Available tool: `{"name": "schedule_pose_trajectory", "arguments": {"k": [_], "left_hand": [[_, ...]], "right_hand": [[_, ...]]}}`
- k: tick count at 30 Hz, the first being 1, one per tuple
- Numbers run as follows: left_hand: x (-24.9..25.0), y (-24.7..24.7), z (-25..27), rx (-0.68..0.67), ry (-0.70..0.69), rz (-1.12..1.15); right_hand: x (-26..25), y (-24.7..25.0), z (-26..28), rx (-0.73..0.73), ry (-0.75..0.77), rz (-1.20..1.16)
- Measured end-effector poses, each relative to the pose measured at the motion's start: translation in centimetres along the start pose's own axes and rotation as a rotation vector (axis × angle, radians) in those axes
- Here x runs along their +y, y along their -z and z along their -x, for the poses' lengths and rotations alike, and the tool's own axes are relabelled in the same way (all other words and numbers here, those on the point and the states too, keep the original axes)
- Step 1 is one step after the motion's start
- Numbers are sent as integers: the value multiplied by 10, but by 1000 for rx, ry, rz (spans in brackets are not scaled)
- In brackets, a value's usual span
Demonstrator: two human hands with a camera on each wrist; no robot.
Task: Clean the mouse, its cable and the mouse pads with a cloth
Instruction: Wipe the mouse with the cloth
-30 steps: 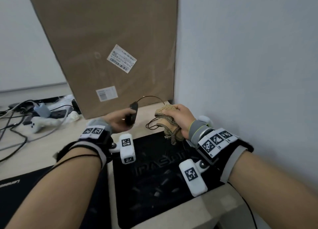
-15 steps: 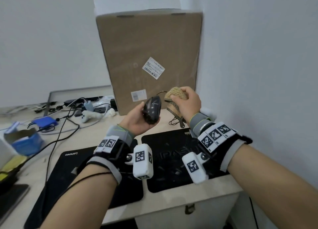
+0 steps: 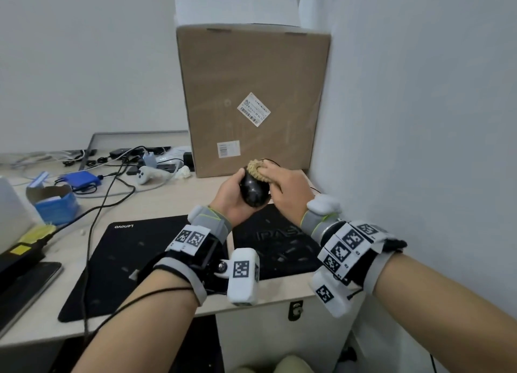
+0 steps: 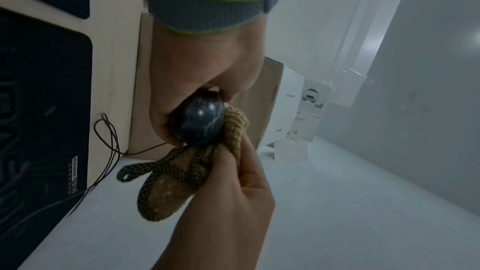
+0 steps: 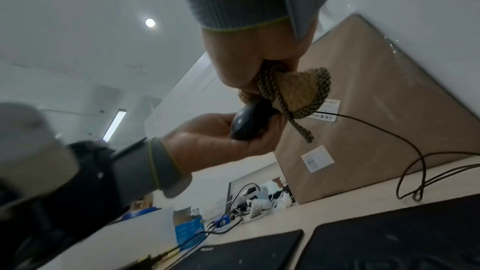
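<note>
My left hand (image 3: 233,197) grips a glossy black mouse (image 3: 255,192) and holds it up above the desk, in front of the cardboard box. My right hand (image 3: 282,185) clutches a tan knitted cloth (image 3: 256,168) and presses it against the mouse's far end. In the left wrist view the cloth (image 4: 168,180) hangs bunched below the mouse (image 4: 198,119). The thin dark mouse cable (image 5: 413,151) droops in loops onto the desk by the wall. Two black mouse pads lie flat below: a Lenovo pad (image 3: 117,266) on the left and a second pad (image 3: 274,246) on the right.
A tall cardboard box (image 3: 251,98) stands against the wall behind my hands, with a white box on top. At the left are tangled cables (image 3: 106,193), a blue carton (image 3: 57,204), a white controller (image 3: 148,173) and a dark flat device (image 3: 25,286). The white wall (image 3: 419,120) is close on the right.
My left hand has turned the mouse so its rounded back faces me. My right hand has come in from beside it and now presses the cloth onto the mouse. The view has pulled back.
</note>
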State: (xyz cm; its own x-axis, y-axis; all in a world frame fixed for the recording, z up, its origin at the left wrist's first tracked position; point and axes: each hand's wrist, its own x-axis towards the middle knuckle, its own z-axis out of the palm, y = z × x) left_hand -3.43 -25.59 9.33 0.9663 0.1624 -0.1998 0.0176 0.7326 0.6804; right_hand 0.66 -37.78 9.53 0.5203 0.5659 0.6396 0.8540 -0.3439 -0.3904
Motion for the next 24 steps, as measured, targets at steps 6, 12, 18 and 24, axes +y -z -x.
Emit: {"name": "schedule_pose_trajectory", "arguments": {"k": [6,12,18,24], "left_hand": [[2,2,4,2,11,10],[-3,-1,18,-46,-5,-139],[-5,11,24,-21,10,-195],[-14,11,27,-14,-10,-283]], "right_hand": [[-7,-16,43,-1,411,201],[0,1,10,111,193,189],[6,13,-16,-50,-135,-26],[14,1,17,-21,30,17]]}}
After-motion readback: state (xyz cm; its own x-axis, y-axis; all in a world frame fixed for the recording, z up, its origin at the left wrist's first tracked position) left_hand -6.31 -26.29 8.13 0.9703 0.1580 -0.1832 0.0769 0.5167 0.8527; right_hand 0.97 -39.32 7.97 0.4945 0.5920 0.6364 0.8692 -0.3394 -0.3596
